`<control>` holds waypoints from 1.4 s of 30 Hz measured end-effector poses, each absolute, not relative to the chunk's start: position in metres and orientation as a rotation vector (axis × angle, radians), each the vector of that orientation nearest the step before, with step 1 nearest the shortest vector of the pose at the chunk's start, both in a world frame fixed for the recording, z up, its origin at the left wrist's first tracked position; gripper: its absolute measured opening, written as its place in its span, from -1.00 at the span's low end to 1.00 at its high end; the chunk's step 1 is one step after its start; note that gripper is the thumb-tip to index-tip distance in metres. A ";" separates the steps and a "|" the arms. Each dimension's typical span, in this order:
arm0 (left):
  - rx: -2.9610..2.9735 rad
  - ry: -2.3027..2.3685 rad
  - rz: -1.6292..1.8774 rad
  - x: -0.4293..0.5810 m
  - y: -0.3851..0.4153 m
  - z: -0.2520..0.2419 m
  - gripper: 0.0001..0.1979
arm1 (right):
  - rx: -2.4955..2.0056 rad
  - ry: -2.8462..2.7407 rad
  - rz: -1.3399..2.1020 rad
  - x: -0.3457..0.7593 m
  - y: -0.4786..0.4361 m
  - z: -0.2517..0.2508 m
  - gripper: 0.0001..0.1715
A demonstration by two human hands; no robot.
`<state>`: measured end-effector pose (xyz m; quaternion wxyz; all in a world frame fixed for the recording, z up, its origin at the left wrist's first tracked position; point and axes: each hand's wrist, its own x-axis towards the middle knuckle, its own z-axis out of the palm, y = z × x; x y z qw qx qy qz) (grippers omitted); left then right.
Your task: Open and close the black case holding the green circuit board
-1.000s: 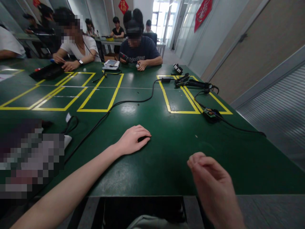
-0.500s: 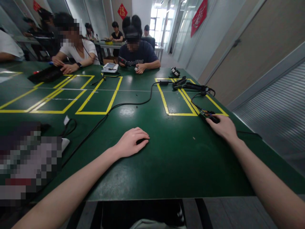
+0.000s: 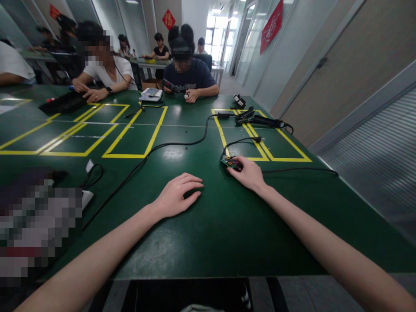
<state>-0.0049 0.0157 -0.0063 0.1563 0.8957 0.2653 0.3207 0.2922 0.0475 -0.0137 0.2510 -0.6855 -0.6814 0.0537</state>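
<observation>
My right hand (image 3: 248, 174) grips a small dark device with coloured buttons (image 3: 230, 162) on the green table (image 3: 208, 234), just in front of a yellow taped rectangle. A thin black cable (image 3: 299, 170) trails from the device to the right. My left hand (image 3: 177, 195) rests palm down on the table a little to the left, fingers loosely curved over a small dark object that is mostly hidden.
A long black power cord (image 3: 152, 149) crosses the table to an adapter (image 3: 223, 115) and black tools (image 3: 260, 120) at the back right. Yellow tape rectangles (image 3: 130, 130) mark the table. Other people sit at the far side. A white item (image 3: 85, 197) lies at my left.
My right hand reached out to the device at the right, took hold of it and has dragged it left toward the middle, its cable following. My left hand has stayed put.
</observation>
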 end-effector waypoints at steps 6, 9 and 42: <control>2.602 0.613 0.955 -0.009 0.013 0.003 -0.67 | -0.832 -2.436 0.259 0.226 -0.007 -0.021 -0.69; 2.630 0.626 0.802 -0.009 0.011 0.001 -0.65 | -0.715 -2.447 0.132 0.226 -0.017 -0.017 -0.71; 2.497 0.864 0.823 -0.015 0.021 -0.005 -0.85 | -0.941 -2.321 0.466 0.242 -0.003 -0.017 -0.63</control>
